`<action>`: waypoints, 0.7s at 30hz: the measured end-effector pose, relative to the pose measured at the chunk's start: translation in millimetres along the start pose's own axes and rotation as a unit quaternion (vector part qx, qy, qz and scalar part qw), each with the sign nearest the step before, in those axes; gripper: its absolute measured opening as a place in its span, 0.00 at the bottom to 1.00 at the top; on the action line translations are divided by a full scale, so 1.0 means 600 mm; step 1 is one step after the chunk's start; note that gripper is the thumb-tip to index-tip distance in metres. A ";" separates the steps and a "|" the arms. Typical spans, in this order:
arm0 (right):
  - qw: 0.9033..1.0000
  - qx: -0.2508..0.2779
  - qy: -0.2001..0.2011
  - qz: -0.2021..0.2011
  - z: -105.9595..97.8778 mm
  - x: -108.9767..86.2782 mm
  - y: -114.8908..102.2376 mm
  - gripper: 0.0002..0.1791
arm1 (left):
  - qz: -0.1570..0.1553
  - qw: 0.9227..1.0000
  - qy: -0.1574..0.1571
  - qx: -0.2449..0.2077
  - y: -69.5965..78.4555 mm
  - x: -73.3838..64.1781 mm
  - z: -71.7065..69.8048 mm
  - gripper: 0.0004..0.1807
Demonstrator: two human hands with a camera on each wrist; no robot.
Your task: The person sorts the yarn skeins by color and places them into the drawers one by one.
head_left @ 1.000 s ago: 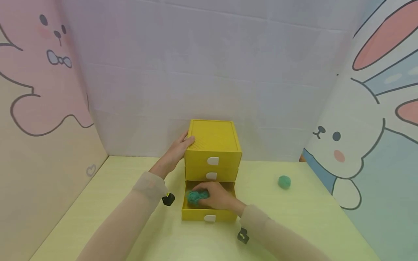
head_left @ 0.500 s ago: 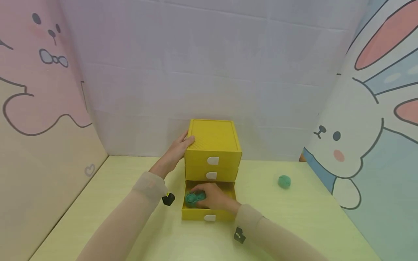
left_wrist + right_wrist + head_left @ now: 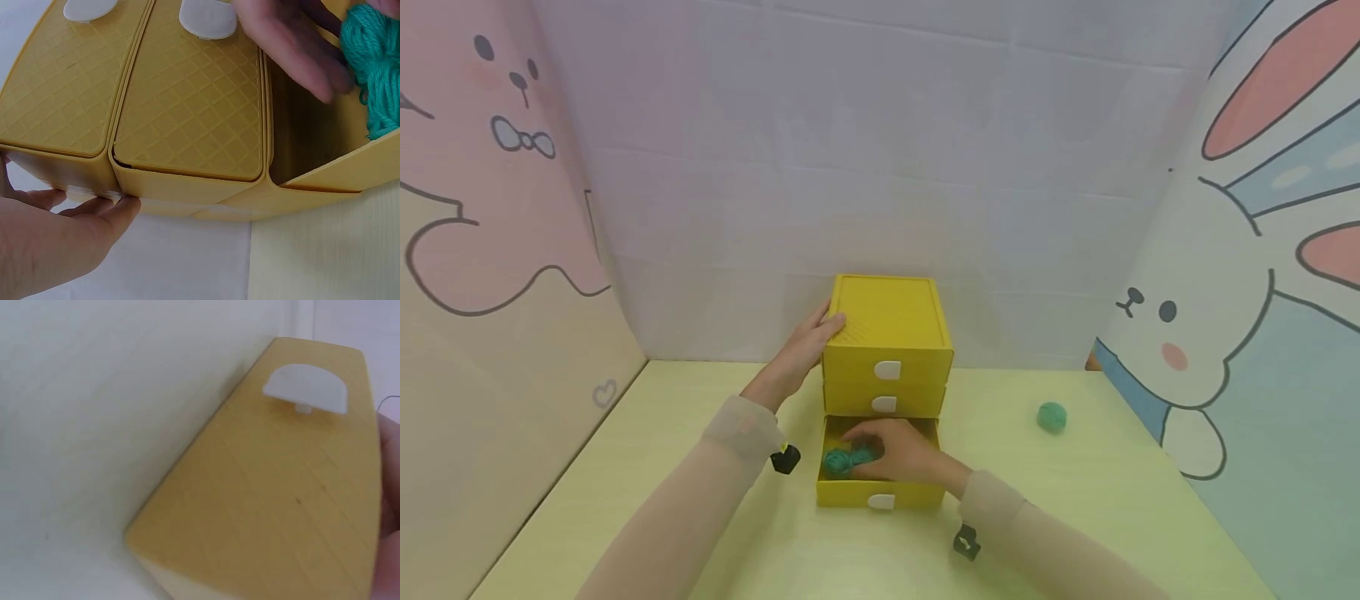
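Note:
A yellow three-drawer box stands on the table with its bottom drawer pulled out. In that drawer lies a teal skein of yarn, tied at its middle. My right hand reaches in from the right, fingers and thumb spread around the yarn. In the left wrist view, a gap shows between the right fingers and the yarn; whether the thumb touches it, I cannot tell. My left hand rests against the box's left side, thumb on the top edge.
A green ball-like object lies on the table to the right. Both upper drawers, with white pulls, are closed. A pale curtain hangs behind the box, and printed panels flank the table.
My right hand has shifted slightly right and its fingers have loosened from the yarn, which now lies in the drawer's left part. The left hand stays on the box.

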State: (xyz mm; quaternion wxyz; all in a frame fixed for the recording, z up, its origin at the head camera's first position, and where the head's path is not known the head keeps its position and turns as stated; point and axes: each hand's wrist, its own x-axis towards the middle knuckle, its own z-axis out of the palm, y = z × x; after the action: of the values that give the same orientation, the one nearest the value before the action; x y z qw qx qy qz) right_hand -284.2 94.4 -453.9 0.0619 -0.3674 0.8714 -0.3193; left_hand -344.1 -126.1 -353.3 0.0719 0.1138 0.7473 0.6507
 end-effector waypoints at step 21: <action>0.999 0.015 0.028 0.018 -0.115 -0.120 -0.001 0.24 | 0.002 1.000 -0.001 0.000 0.003 -0.004 -0.002 0.40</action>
State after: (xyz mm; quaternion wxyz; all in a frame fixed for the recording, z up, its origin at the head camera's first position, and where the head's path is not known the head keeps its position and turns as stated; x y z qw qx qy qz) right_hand -255.5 178.2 -408.2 0.0484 -0.3419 0.8743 -0.3412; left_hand -341.7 -127.7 -351.7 0.0713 0.1158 0.7469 0.6509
